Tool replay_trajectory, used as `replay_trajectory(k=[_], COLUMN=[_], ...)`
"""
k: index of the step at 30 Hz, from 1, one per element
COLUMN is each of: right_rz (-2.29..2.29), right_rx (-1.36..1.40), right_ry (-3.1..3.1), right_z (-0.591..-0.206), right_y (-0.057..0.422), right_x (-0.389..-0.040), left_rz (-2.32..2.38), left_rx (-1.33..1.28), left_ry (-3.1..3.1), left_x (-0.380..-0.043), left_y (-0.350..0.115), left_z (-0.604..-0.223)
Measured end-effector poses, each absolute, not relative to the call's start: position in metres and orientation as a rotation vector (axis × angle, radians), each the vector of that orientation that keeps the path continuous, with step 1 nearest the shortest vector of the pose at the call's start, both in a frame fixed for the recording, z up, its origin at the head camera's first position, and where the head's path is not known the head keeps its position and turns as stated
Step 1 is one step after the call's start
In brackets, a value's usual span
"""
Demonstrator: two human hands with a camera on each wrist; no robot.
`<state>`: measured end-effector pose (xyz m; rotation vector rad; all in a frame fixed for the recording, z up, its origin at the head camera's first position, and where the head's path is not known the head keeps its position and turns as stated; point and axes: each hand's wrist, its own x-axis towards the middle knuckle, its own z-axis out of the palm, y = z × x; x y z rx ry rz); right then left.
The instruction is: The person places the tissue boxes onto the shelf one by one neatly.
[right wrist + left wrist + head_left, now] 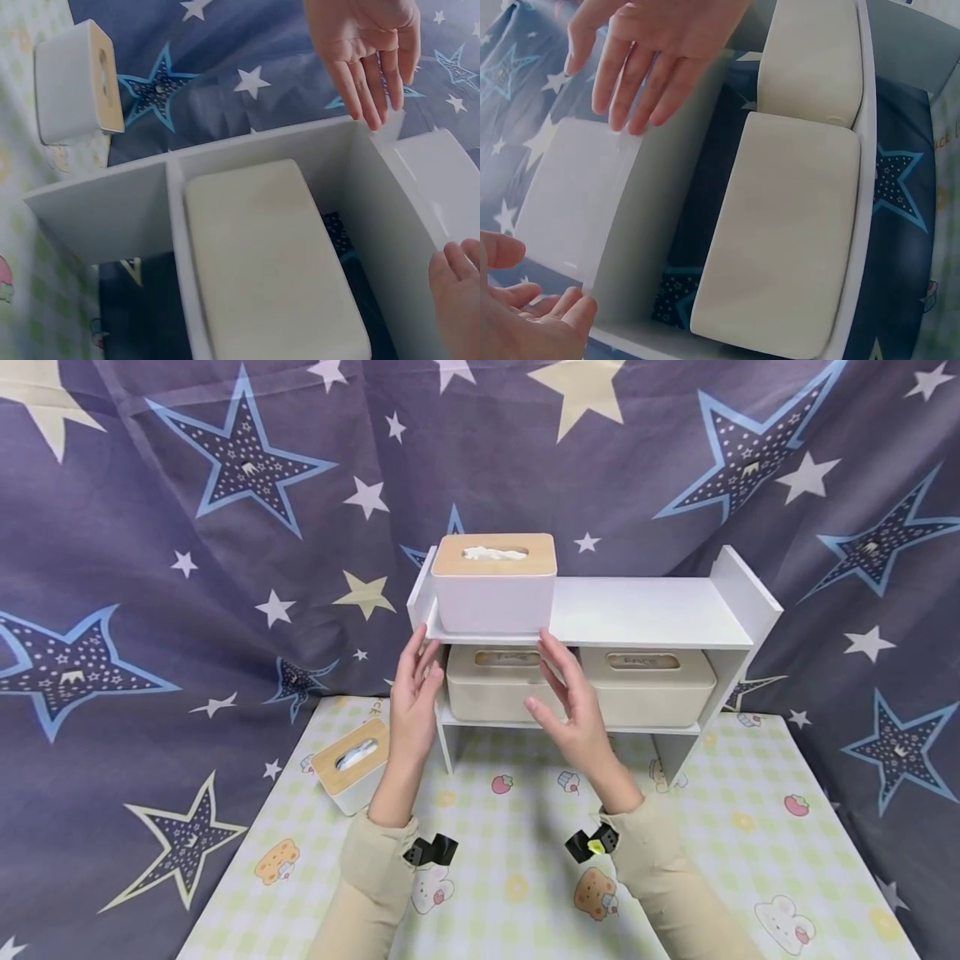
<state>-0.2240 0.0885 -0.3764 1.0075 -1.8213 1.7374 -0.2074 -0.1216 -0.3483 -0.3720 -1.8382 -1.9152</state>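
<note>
A white tissue box with a wooden lid stands at the left end of the white shelf's top board. My left hand is raised at the box's lower left, with fingers pointing up and spread a little. On the other side, my right hand has its fingertips close to the lower right corner, thumb held apart. In the left wrist view both the left hand and the right hand flank the box, palms toward it. Neither hand grips anything.
Two cream boxes, a left one and a right one, fill the shelf's lower level. A smaller wooden-lidded tissue box lies on the patterned tablecloth to the left. Behind hangs a star-printed curtain.
</note>
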Motion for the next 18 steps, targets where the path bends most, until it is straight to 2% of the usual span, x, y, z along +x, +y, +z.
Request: replay_trajectory(k=[9, 18], right_rz=[1.776, 1.815], right_rx=[1.062, 1.087], right_ry=[-1.887, -1.983], right_z=[-0.403, -0.434], right_y=[0.071, 0.049], right_x=[-0.214, -0.207], left_rz=[-1.878, -1.871], left_rx=[-0.235, -0.032], left_ry=[-1.890, -1.912], left_x=[-0.188, -0.171], left_y=[-0.139, -0.172], left_z=[-0.370, -0.419])
